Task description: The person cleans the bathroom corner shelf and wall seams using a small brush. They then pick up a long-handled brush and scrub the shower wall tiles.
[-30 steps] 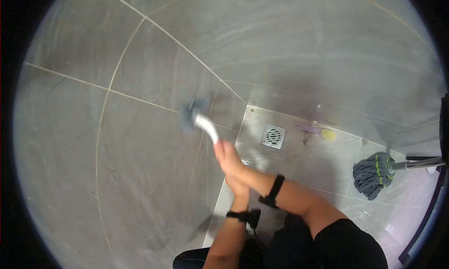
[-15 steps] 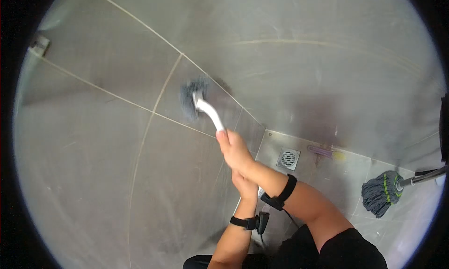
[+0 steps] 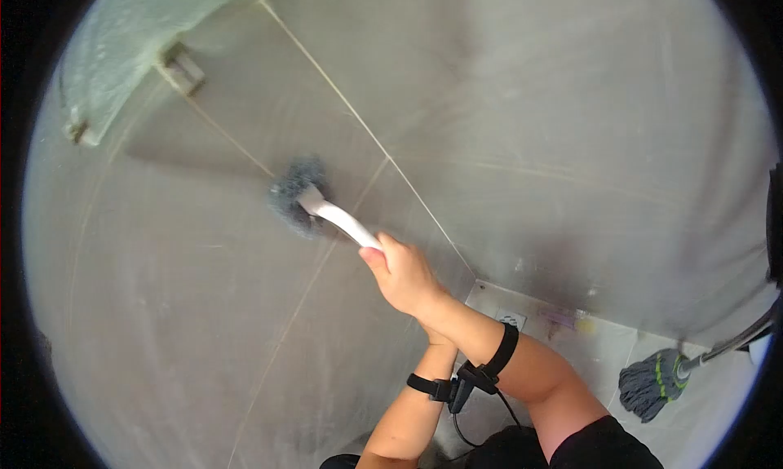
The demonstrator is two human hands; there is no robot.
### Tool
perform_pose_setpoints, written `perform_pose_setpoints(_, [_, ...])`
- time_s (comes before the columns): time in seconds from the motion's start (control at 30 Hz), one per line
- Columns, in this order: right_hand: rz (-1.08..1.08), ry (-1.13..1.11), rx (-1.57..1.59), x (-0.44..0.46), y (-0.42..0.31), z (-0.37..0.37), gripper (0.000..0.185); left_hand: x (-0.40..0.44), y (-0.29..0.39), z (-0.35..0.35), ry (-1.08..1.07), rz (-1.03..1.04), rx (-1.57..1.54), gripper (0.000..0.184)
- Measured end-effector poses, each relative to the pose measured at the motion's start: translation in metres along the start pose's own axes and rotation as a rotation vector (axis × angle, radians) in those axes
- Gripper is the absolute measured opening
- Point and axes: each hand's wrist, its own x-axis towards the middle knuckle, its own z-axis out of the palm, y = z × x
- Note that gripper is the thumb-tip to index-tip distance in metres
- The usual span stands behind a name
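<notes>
My right hand (image 3: 404, 277) is closed around the white curved handle (image 3: 347, 223) of a scrub brush. The brush's fluffy grey-blue head (image 3: 299, 196) lies against the grey tiled wall (image 3: 188, 306), near a grout line. My left hand (image 3: 437, 335) shows only as a sliver behind my right wrist; its fingers are hidden. Both wrists wear black straps with small devices and a cable.
A glass shelf (image 3: 134, 41) with a metal bracket (image 3: 181, 68) juts out at upper left. On the floor at lower right are a drain (image 3: 511, 319), a purple-handled brush (image 3: 559, 315) and a grey mop head (image 3: 652, 385).
The view has shifted, so the floor sits lower and the glass shelf has come in. The scrub brush has moved up the wall, away from the floor corner. My left hand is now more hidden.
</notes>
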Motion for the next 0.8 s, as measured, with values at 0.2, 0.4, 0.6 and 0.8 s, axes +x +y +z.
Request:
perform_pose_setpoints(0.2, [0.344,-0.204,-0.127,-0.153,0.141,0.037,0.028,-0.137,-0.057,-0.014,-0.076,-0.150,-0.075,0.038])
perform_pose_setpoints(0.4, [0.174,-0.044,-0.133,-0.037,0.041,-0.001,0.031,-0.044,-0.020,-0.015,-0.301,0.131,-0.066,0.031])
perform_pose_setpoints(0.6, [0.077,-0.538,-0.326,-0.110,0.026,0.066,0.036,-0.104,-0.040,-0.065,-0.212,-0.093,-0.043,0.030])
perform_pose_setpoints(0.8, [0.074,-0.168,-0.258,-0.074,0.043,0.033,0.029,-0.075,0.010,-0.096,-0.353,0.050,0.292,0.030])
